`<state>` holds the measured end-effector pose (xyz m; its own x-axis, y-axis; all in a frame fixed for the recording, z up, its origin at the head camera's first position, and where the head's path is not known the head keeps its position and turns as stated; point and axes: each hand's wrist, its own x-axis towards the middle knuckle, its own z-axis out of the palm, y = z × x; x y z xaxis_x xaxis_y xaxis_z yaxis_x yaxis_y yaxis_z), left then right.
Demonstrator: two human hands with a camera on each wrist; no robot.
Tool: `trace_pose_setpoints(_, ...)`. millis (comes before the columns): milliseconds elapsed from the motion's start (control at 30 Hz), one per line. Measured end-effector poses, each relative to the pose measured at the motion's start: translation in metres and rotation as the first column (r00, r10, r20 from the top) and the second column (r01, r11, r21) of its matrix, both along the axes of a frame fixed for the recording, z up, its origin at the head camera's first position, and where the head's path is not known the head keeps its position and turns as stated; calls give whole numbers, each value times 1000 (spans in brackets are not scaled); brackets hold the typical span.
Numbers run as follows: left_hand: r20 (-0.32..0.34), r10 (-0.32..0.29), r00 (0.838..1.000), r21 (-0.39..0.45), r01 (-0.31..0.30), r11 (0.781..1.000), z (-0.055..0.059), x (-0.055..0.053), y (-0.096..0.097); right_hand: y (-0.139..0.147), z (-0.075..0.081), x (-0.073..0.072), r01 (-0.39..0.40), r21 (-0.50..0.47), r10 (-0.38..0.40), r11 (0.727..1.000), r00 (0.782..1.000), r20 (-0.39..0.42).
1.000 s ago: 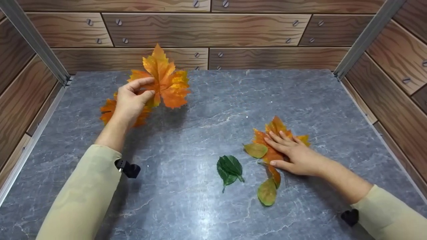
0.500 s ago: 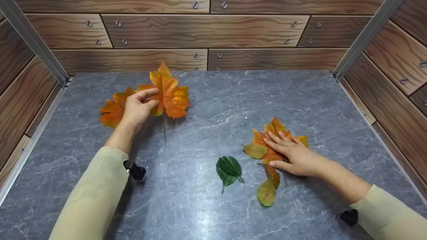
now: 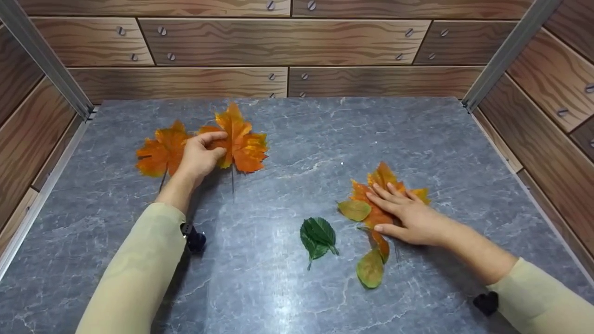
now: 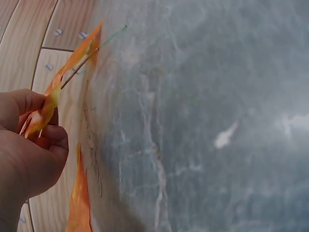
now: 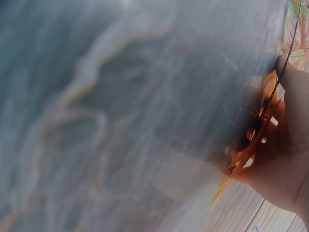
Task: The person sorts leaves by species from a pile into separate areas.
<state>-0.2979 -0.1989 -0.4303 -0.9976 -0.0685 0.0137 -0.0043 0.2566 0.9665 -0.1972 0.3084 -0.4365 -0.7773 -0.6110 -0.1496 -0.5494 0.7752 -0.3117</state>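
In the upper left of the frame, I see a broad orange, lobed maple-shaped leaf [image 3: 162,148] resting on the grey, marble-patterned table [image 3: 301,125], its thin dark stem running down toward the person's wrist. Just beside it is the left hand [image 3: 199,155], thumb and fingers pinching a second orange-and-yellow lobed leaf [image 3: 241,144] by its left part. That leaf's point is toward the far edge and its stem toward the near side; I can't tell whether it touches the table.

Near the middle, slightly low, a cluster of dark green, toothed leaves [image 3: 319,234] lies overlapping. Right of it, one yellow-green oval leaf [image 3: 354,210] overlaps the edge of another orange lobed leaf [image 3: 378,213]. Below, a second yellow-green oval leaf [image 3: 371,269] meets a narrow orange-brown leaf [image 3: 381,243].

Right of centre, the right hand [image 3: 413,215] rests palm down on that orange lobed leaf, fingers extended and slightly spread, gripping nothing. A pale green sleeve [image 3: 543,292] covers the forearm, lower right.
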Motion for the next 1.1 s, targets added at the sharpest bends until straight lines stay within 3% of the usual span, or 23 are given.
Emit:
trace_pose_setpoints(533,7,-26,1000,-183,26,983,-6,-3,5,1,1,1,-4,-7,4,1000,1000,-17)
trace_pose_setpoints(733,-4,-65,998,-270,61,961,-8,-4,6,1,1,1,-5,-2,5,1000,1000,-16)
trace_pose_setpoints(1100,-12,-49,999,-396,41,917,-6,-3,6,-1,2,3,-16,-20,16,1000,1000,-25)
